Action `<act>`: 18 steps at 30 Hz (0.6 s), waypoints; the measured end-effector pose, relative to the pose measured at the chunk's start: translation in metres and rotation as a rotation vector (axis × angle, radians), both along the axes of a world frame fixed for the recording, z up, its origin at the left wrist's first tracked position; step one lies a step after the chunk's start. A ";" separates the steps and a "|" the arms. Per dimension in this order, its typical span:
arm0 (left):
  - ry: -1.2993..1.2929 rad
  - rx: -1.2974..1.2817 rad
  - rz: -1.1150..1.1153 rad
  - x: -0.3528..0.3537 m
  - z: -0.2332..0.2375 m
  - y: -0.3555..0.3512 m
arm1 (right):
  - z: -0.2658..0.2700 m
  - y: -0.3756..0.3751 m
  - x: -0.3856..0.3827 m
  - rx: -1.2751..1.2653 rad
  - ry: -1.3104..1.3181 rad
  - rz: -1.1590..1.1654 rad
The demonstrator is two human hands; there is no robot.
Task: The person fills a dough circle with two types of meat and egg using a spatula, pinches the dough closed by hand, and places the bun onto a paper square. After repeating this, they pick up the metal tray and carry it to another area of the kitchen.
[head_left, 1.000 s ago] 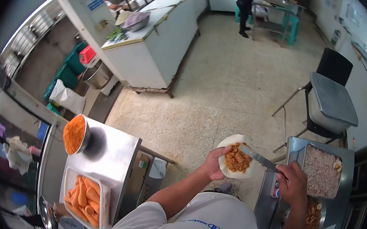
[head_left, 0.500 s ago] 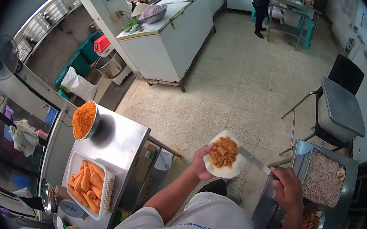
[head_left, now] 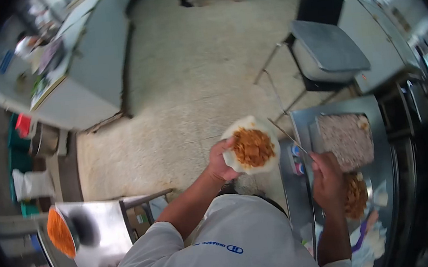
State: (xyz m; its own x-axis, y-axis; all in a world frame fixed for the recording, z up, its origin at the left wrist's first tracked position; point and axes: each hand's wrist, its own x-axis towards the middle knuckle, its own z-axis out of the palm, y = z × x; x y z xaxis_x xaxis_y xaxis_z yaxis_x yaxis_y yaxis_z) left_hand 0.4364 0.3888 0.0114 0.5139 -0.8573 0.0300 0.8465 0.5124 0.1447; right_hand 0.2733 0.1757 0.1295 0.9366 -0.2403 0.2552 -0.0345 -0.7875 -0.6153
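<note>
On my left hand (head_left: 221,161) lies a round white dough wrapper (head_left: 230,129), its edge held by my fingers. A mound of chunky orange-brown filling (head_left: 255,149) covers its middle. My right hand (head_left: 328,179) is closed around the handle of a thin metal spatula (head_left: 287,133), whose blade points up and left, apart from the wrapper. Beneath and beside my right hand is a dish of the same orange-brown filling (head_left: 356,198), partly hidden by the hand. Just beyond it stands a metal tray of pale, finely chopped mixture (head_left: 348,140).
The steel table (head_left: 303,116) on the right carries the trays and small jars (head_left: 297,158). A black chair (head_left: 318,8) bears a grey lidded tub (head_left: 330,48). At left, a bowl of shredded orange food (head_left: 60,233) sits on another steel table (head_left: 98,218). White freezers (head_left: 93,73) stand farther back.
My view has swung right and down, bringing the right table more into sight. The spatula's blade has drawn away from the wrapper's edge. The wrapper stays in my left hand.
</note>
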 end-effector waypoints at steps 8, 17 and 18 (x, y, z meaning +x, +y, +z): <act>-0.012 0.008 -0.201 0.028 -0.015 -0.045 | -0.003 -0.004 -0.019 -0.067 0.030 -0.184; 0.234 0.028 -0.497 -0.001 -0.014 -0.085 | -0.018 -0.015 -0.056 -0.237 0.145 -0.225; 0.238 0.024 -0.519 -0.003 -0.017 -0.089 | -0.013 -0.017 -0.062 -0.241 0.153 -0.246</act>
State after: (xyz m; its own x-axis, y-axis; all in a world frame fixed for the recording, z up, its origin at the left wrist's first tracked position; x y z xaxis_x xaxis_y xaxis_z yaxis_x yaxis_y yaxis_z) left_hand 0.4332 0.3000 -0.0053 0.0158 -0.9982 -0.0578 0.9970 0.0201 -0.0748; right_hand 0.2114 0.1590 0.1166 0.8899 -0.4129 0.1939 -0.3177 -0.8660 -0.3863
